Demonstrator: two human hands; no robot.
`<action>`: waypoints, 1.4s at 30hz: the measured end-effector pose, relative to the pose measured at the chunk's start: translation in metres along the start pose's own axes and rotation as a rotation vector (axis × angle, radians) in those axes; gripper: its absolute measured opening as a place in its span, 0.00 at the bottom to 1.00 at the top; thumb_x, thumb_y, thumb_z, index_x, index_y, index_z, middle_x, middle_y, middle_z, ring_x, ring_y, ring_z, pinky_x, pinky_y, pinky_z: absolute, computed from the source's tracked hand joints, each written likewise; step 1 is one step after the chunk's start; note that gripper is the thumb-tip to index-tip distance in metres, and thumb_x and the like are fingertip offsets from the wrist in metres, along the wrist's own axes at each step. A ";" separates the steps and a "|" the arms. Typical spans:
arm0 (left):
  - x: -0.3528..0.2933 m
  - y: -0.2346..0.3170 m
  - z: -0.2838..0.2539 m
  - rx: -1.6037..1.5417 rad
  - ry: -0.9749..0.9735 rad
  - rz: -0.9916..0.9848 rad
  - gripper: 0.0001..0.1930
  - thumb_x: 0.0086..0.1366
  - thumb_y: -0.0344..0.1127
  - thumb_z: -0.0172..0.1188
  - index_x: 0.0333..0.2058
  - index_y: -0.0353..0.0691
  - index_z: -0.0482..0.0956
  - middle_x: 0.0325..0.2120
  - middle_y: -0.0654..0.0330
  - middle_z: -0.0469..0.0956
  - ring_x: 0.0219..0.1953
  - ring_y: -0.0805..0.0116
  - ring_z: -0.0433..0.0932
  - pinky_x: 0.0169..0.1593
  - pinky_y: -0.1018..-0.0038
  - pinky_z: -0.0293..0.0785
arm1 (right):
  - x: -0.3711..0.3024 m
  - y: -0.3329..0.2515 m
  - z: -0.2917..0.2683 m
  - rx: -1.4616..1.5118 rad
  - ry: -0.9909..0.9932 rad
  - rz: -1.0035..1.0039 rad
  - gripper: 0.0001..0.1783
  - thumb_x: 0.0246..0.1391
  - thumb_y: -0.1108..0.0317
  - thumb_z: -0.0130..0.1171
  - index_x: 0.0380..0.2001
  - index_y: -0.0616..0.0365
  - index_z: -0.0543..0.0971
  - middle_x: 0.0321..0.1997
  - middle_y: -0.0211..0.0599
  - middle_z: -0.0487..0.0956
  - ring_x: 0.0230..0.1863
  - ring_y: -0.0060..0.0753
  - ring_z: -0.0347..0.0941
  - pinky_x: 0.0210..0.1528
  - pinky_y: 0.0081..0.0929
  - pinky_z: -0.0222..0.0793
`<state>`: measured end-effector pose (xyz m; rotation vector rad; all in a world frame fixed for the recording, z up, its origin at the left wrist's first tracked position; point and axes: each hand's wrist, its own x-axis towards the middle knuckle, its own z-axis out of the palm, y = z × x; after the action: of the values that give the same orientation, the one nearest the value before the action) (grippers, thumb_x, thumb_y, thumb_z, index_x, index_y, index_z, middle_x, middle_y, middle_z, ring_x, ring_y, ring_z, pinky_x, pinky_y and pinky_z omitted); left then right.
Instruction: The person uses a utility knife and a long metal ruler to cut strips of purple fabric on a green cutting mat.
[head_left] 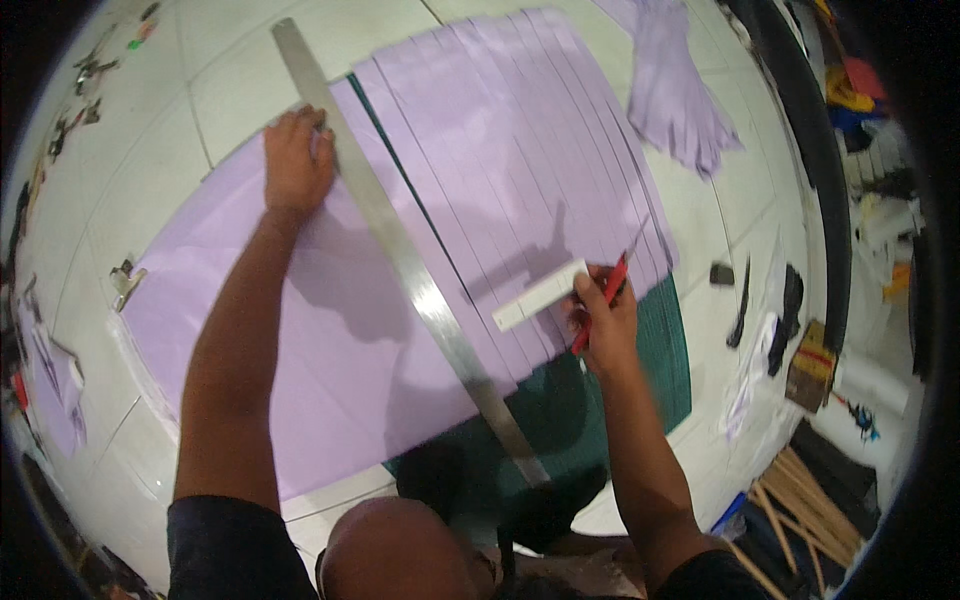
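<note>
A sheet of lilac fabric is spread over a dark green cutting mat. Across it, slanting from far left to near right, lies a long metal ruler. My left hand rests on the fabric with its fingers out against the ruler's left edge near the far end. To the right of the ruler, parallel slits divide the fabric into several strips, and a dark gap shows the mat. My right hand grips a red utility knife together with a short white measuring strip, above the fabric's near right part.
A metal clip grips the fabric's left edge. Lilac offcuts lie on the tiled floor at the far right. Farther right are dark scraps, a small box and wooden sticks.
</note>
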<state>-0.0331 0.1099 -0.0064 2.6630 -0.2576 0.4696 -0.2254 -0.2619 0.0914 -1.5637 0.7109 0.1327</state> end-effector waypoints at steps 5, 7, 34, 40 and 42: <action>0.010 -0.011 -0.021 0.011 -0.271 -0.014 0.35 0.61 0.54 0.61 0.57 0.31 0.71 0.60 0.41 0.67 0.64 0.46 0.63 0.68 0.53 0.54 | -0.080 0.076 -0.082 -0.103 0.095 0.101 0.17 0.60 0.62 0.63 0.46 0.61 0.73 0.34 0.32 0.78 0.29 0.22 0.75 0.24 0.20 0.68; 0.020 0.005 -0.033 0.110 -0.483 -0.019 0.47 0.55 0.63 0.63 0.62 0.30 0.65 0.64 0.40 0.61 0.68 0.44 0.59 0.71 0.49 0.49 | -0.090 0.093 -0.095 -0.119 0.120 0.131 0.17 0.60 0.61 0.63 0.46 0.60 0.73 0.35 0.31 0.78 0.30 0.22 0.76 0.24 0.20 0.68; 0.025 0.013 -0.038 0.190 -0.740 -0.025 0.75 0.28 0.66 0.79 0.67 0.22 0.49 0.68 0.35 0.50 0.72 0.43 0.48 0.73 0.60 0.51 | -0.082 0.136 -0.061 -0.173 0.143 -0.006 0.21 0.57 0.59 0.67 0.48 0.60 0.75 0.34 0.32 0.80 0.29 0.22 0.76 0.24 0.19 0.67; 0.034 0.036 -0.040 0.441 -0.838 -0.037 0.77 0.28 0.72 0.75 0.68 0.23 0.48 0.70 0.37 0.47 0.73 0.43 0.44 0.72 0.46 0.42 | -0.079 0.132 -0.095 -0.193 0.275 0.008 0.22 0.56 0.58 0.69 0.46 0.62 0.77 0.35 0.33 0.78 0.35 0.27 0.74 0.40 0.27 0.71; 0.038 0.036 -0.044 0.542 -0.865 -0.018 0.77 0.28 0.73 0.74 0.68 0.25 0.48 0.70 0.38 0.47 0.73 0.42 0.44 0.71 0.42 0.40 | -0.073 0.134 -0.109 -0.455 0.404 -0.207 0.20 0.57 0.58 0.67 0.45 0.62 0.77 0.33 0.32 0.75 0.33 0.26 0.71 0.38 0.27 0.70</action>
<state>-0.0192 0.0927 0.0585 3.2331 -0.3899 -0.7627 -0.3871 -0.3314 0.0270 -2.1233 0.8653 -0.1959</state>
